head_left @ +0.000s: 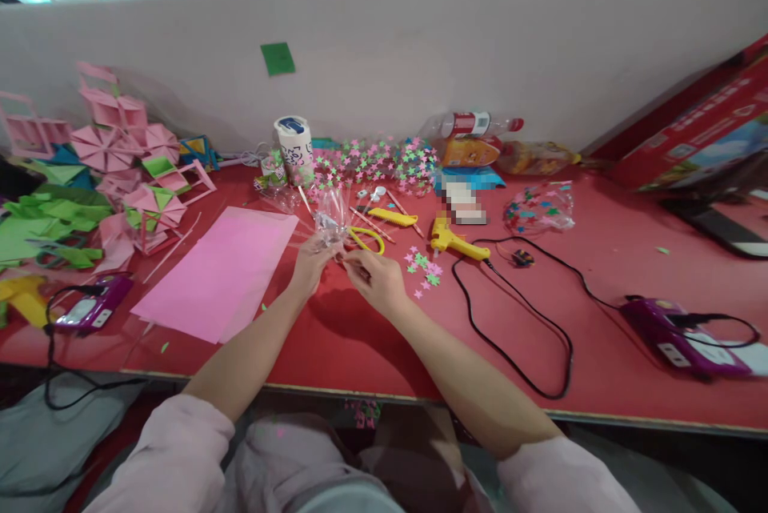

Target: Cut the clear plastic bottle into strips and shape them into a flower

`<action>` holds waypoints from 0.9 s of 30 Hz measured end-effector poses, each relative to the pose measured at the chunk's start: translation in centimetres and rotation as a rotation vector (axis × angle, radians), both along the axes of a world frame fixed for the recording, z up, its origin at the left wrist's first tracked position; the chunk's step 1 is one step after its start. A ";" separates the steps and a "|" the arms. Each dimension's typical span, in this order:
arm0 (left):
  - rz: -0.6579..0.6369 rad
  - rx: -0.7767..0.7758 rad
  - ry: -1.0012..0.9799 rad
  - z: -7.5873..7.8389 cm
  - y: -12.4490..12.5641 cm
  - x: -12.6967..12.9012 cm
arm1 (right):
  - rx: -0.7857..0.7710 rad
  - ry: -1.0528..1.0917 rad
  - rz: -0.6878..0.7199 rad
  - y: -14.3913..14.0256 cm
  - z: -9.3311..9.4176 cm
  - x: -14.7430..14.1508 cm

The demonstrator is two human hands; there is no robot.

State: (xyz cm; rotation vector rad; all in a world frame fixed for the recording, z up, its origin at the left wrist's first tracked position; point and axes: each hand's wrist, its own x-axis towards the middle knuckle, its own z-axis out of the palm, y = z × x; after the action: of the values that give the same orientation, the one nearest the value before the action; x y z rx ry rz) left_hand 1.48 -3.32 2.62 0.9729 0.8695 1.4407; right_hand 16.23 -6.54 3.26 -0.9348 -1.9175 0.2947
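Note:
My left hand (311, 266) is closed on a crinkled clear plastic bag (332, 213), which stands up above the fingers. Close beside it, my right hand (378, 279) pinches at the bag's lower edge; the exact spot between the fingertips is hard to see. Just behind the right hand lie yellow-handled scissors (382, 242), partly covered by the bag. A yellow box cutter (393, 217) and several thin pencils lie beyond them. Loose pink and green paper stars (425, 269) are scattered to the right of my right hand.
Pink paper sheets (219, 277) lie left of my hands. A yellow glue gun (459, 241) trails a black cord to a purple power strip (684, 337). Folded pink paper shapes (129, 137) pile up far left. A white canister (294, 151), star bags and bottles line the partition.

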 end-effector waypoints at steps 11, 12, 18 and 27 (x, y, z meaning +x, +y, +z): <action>-0.021 -0.042 -0.097 0.1 -0.1 0.2 | -0.018 -0.004 0.017 0.4 -0.5 -0.1; -0.013 -0.039 -0.092 0.2 -0.1 0.2 | -0.009 -0.001 0.015 0.4 -0.4 0.0; 0.074 0.020 -0.002 -0.3 0.7 -0.3 | -0.085 0.068 -0.037 0.0 0.1 0.1; 0.200 0.094 0.181 0.1 1.6 -1.6 | -0.355 0.620 -0.011 0.5 0.7 0.1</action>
State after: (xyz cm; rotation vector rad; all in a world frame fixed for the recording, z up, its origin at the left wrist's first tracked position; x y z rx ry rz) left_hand -0.07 -1.76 2.75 1.1254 1.0635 1.5916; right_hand 16.29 -6.00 3.91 -0.9395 -1.3068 0.8345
